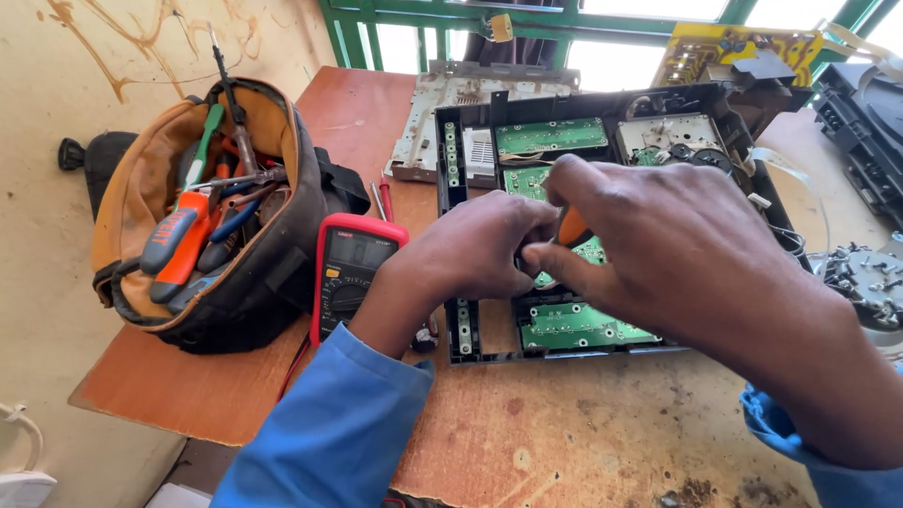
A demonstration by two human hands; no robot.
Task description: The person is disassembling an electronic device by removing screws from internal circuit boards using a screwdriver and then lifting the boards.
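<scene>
My right hand (658, 245) is closed around the orange handle of a screwdriver (569, 227), held upright over the green circuit boards (578, 325) inside a black plastic chassis (467, 331). My left hand (475, 252) rests beside it, fingers curled against the screwdriver's lower part and the board. The screwdriver's tip is hidden by both hands. More green boards (550, 136) and a round metal mechanism (673, 141) sit at the far end of the chassis.
A red multimeter (350, 268) lies left of the chassis. An open tool bag (212, 216) with screwdrivers and pliers sits further left. A grey metal cover (423, 122), a yellow circuit board (724, 47) and black parts (861, 122) lie at the back and right of the worn wooden table (602, 433).
</scene>
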